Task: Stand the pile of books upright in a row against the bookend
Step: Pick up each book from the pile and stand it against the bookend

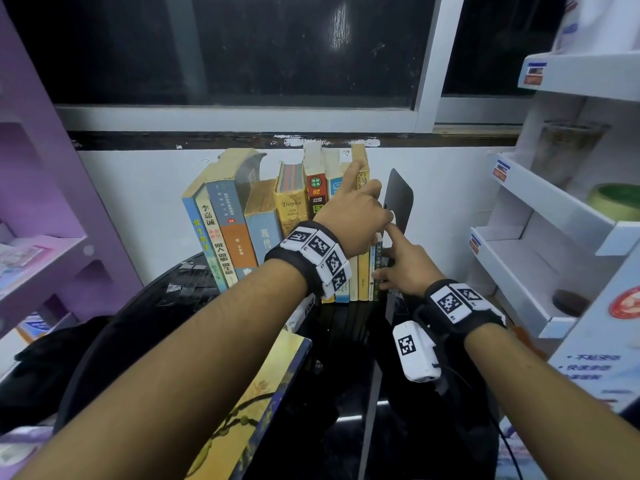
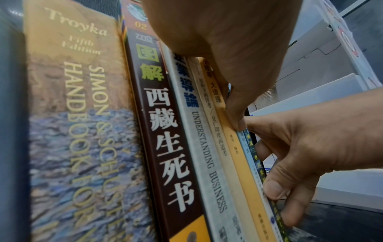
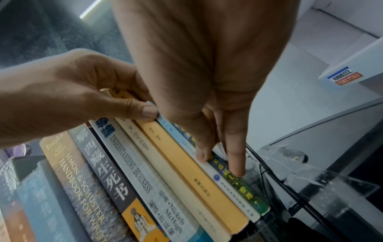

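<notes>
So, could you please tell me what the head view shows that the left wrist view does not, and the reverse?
Only the head view shows the whole dark bookend standing right of the row, the leaning books at its left end and a flat book on the table. Only the left wrist view makes the Understanding Business spine legible. Both show the left hand pinching the thin books at the row's right end, the right hand touching them, and the Troyka book.

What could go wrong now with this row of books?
1. The thin books, held by the left hand and pressed by the right hand, may tip away from the bookend on release.
2. The leaning books at the row's other end show no support and may slide flat.
</notes>
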